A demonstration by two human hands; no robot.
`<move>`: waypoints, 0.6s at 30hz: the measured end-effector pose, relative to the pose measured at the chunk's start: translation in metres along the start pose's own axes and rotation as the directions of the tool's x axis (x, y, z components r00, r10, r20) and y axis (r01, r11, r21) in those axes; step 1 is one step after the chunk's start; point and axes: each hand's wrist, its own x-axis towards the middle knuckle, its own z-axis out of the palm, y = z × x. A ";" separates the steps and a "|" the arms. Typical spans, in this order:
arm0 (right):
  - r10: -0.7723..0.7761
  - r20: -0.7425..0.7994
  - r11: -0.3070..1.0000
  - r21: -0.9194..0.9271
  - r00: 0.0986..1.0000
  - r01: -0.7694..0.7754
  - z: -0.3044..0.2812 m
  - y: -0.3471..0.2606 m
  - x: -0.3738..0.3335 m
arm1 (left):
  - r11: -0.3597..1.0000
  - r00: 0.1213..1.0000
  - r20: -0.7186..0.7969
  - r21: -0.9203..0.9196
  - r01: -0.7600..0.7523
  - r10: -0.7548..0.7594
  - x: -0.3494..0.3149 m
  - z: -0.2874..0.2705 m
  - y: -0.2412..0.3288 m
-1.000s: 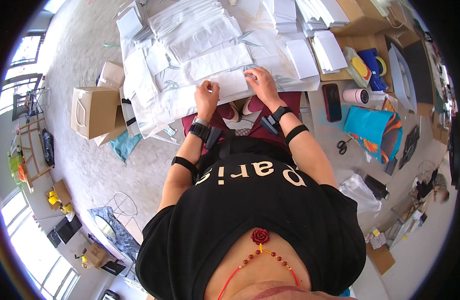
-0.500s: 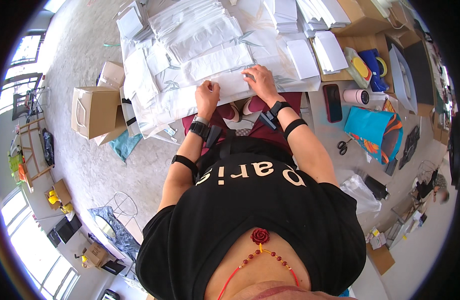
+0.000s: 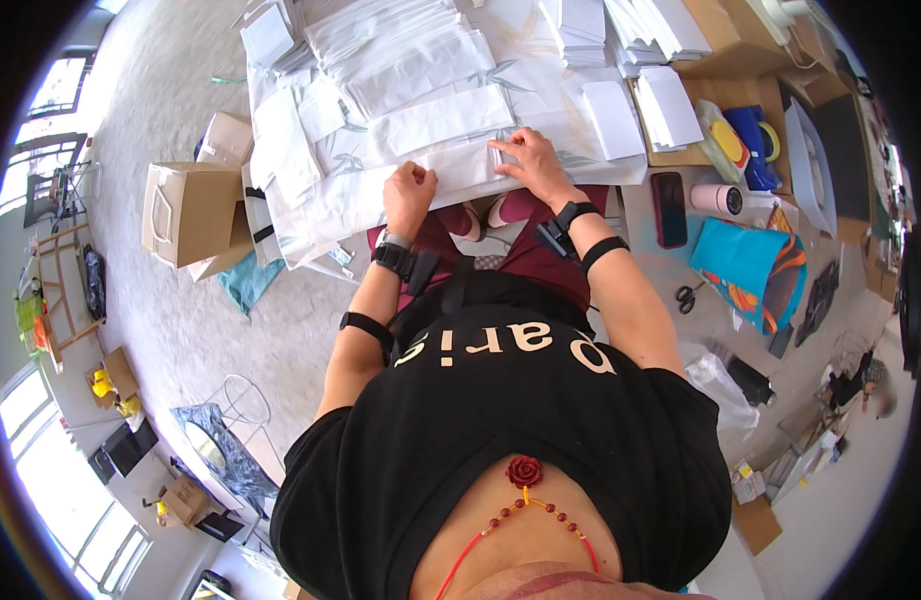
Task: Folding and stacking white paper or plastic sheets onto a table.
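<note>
Near the table's front edge, a thin white folded sheet [image 3: 464, 164] stretches between my hands. My left hand [image 3: 408, 195] is closed at its left end, with the fingers curled and pinched. At the other end my right hand [image 3: 540, 168] grips it between thumb and forefinger, the remaining fingers bent above. Just beyond lies a flat white strip [image 3: 442, 120]. Farther back is a pile of thin white sleeves [image 3: 405, 55], overlapping in layers. What exactly sits under my left fingertips is hidden.
White card stacks [image 3: 670, 108] and a single stack [image 3: 611, 120] stand right on the patterned tablecloth [image 3: 340, 215]. Beyond them are a phone [image 3: 668, 209], a pink cup [image 3: 716, 198], a blue bag [image 3: 745, 265] and scissors [image 3: 688, 297]. Cardboard boxes [image 3: 195, 215] stand left of the table.
My right thumb and fingers have shifted slightly at the sheet's end and spread a little. My left hand stays pinched in nearly the same place. The whole view has shifted slightly.
</note>
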 end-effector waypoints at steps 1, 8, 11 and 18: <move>-0.004 0.013 1.000 -0.004 1.000 0.004 -0.001 0.001 0.000 | 1.000 1.000 0.005 -0.010 0.005 -0.004 -0.003 -0.006 -0.003; -0.043 0.010 0.998 -0.040 0.999 0.044 -0.002 0.001 0.000 | 0.995 0.900 -0.425 -0.074 0.073 -0.098 -0.020 -0.059 -0.056; -0.022 0.037 0.999 -0.042 0.999 0.024 -0.003 0.000 0.001 | 0.969 0.766 -0.620 0.038 0.245 -0.170 -0.023 -0.077 -0.096; -0.036 0.068 0.996 -0.081 0.997 0.041 -0.005 -0.002 0.003 | 0.915 0.786 -0.574 0.149 0.374 -0.228 -0.021 -0.088 -0.125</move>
